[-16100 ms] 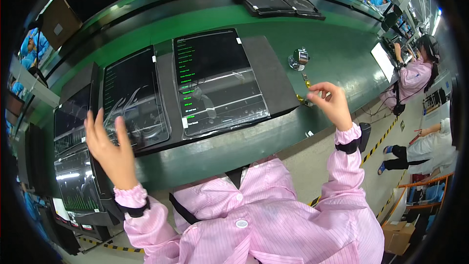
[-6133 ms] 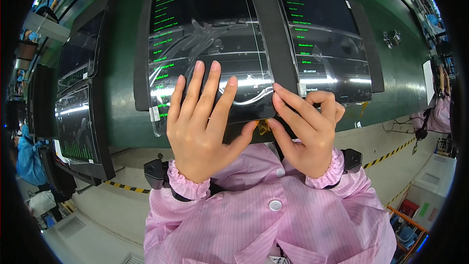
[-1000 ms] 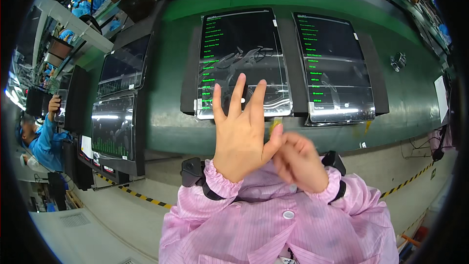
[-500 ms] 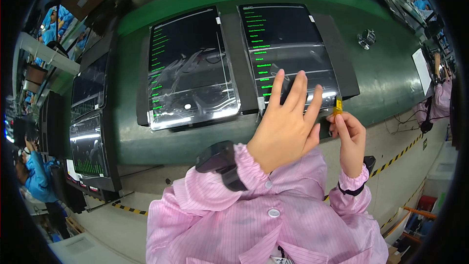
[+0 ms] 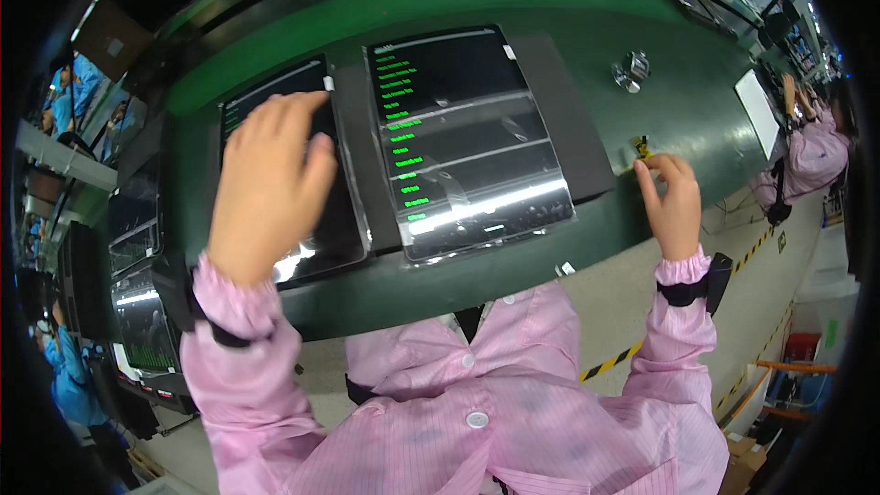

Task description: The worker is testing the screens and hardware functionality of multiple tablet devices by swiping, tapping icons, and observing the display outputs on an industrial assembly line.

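Note:
Over the left tablet (image 5: 341, 229), which shows green text on a dark screen, hovers my left hand (image 5: 270, 183). Its fingers are outstretched, empty, and cover much of the screen. To the right lies a second tablet (image 5: 477, 115) with a lit list of green lines under wrinkled clear film; neither hand touches it. My right hand (image 5: 674, 202) is at the right side of the green table, thumb and forefinger pinched at a small yellow-and-black strip (image 5: 642, 147). Its other fingers are curled. Whether the strip rests on the tabletop cannot be made out.
A dark foam pad (image 5: 573, 128) lies under the right tablet. A small shiny metal object (image 5: 631, 71) sits beyond my right hand, and a white sheet (image 5: 756, 115) lies at the table's right end. More tablets (image 5: 142, 312) stand at the left. Other people work nearby.
My left hand has moved left from the right tablet to above the left one. My right hand has carried the yellow strip away from the right tablet's corner, rightward over the table. The view has shifted.

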{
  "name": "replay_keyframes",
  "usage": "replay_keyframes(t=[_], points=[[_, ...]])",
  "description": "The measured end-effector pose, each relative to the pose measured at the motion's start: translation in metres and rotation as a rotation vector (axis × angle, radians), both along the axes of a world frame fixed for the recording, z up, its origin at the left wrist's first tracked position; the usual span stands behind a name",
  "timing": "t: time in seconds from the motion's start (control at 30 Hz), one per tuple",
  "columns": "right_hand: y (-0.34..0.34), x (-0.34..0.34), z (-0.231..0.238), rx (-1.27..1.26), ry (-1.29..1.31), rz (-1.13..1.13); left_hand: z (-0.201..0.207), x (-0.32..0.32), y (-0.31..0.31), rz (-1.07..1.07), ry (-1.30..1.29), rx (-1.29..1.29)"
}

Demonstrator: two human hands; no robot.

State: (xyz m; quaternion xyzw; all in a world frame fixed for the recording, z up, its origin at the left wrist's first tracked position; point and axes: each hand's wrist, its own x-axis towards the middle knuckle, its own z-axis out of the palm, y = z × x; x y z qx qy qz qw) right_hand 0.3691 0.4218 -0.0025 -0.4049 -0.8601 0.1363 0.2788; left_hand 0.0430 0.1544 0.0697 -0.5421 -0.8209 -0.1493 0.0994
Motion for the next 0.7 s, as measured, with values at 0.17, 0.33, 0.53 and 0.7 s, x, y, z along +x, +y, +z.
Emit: replay_keyframes(t=[0.17,0.33,0.53,0.7], points=[[0.021,-0.072,0.036,0.449,0.017,0.151,-0.045,-0.102,-0.023,0.167,0.099,-0.089],[0.039,-0.177,0.029,0.255,0.203,0.685,-0.008,-0.053,-0.002,0.024,-0.055,-0.059],[0.022,-0.192,0.041,-0.434,-0.01,0.652,-0.012,-0.079,-0.024,0.055,0.075,0.176],[0.027,-0.211,0.009,0.301,0.368,0.694,-0.04,-0.107,-0.013,0.009,0.151,0.131]])
